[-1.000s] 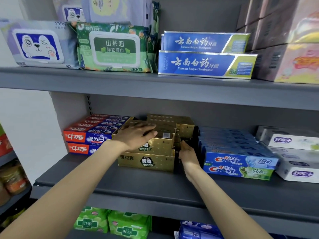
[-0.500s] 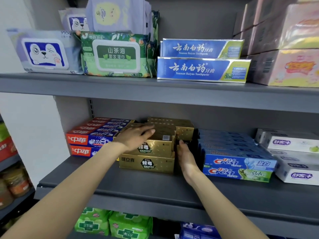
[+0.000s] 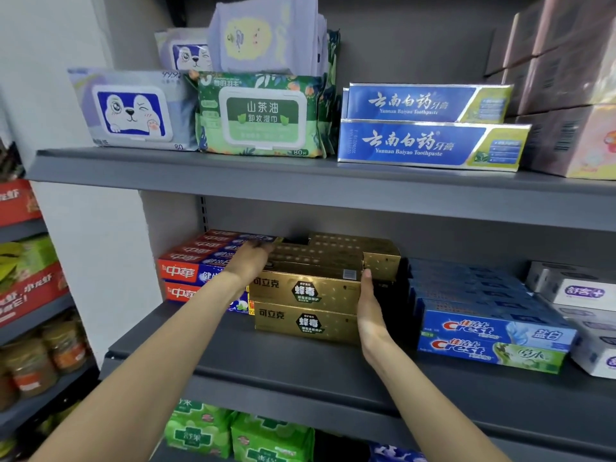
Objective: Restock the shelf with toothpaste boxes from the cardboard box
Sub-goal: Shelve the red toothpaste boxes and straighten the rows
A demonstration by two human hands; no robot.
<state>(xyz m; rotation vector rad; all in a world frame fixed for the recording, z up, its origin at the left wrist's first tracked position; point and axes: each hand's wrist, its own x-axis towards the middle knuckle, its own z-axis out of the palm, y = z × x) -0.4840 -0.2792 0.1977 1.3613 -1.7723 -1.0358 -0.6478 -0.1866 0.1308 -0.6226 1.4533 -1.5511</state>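
We square up a stack of gold toothpaste boxes [image 3: 305, 306] on the middle shelf [image 3: 300, 365] of a grey store rack. Two gold boxes show face-on at the front, one on top of the other, and more gold boxes sit in rows behind them; how many we cannot tell. Our right hand [image 3: 370, 308] stands flat against the right end of the front stack, fingers straight and together, fingertips reaching the top box's corner. Our left hand [image 3: 250, 261] lies on the stack's top left, at the seam with the red toothpaste boxes [image 3: 181, 273]; its fingers are partly hidden and we cannot tell how they are set. A dark, narrow gap [image 3: 401, 295] separates the gold stack from the Crest boxes [image 3: 493, 340] on the right, two of them facing us. A bare strip of shelf runs between the gold stack and the front lip. White boxes [image 3: 581, 291] sit at the far right edge. On the upper shelf [image 3: 233, 175] two blue toothpaste boxes [image 3: 430, 145] lie stacked beside a green wipes pack [image 3: 261, 118] and a lilac wipes pack [image 3: 133, 111]
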